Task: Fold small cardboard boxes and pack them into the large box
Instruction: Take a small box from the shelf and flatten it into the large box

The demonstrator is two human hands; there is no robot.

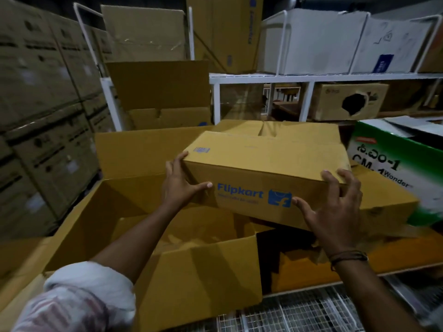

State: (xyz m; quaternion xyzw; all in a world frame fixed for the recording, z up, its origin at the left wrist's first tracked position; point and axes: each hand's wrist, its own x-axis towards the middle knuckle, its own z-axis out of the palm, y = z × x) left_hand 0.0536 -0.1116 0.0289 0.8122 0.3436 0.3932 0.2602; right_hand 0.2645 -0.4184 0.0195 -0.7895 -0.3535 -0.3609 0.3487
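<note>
A folded small cardboard box [263,161] with a blue Flipkart logo is held above the open large box [199,267]. My left hand [179,183] grips its left end, thumb across the front face and fingers round the corner. Gripping the box's right end is my right hand [333,207], fingers curled over the top edge and thumb on the front face. The large box's flaps stand open, and inside it another brown box [187,231] lies low. Further brown cardboard [388,207] sits under and behind the held box at the right.
A green and white printed carton [395,164] stands at the right. Stacked brown cartons [40,116] line the left wall. A white shelf rack [311,79] with boxes runs behind. Wire mesh [299,312] lies at the bottom right. Opened flat cardboard [158,87] leans at the back.
</note>
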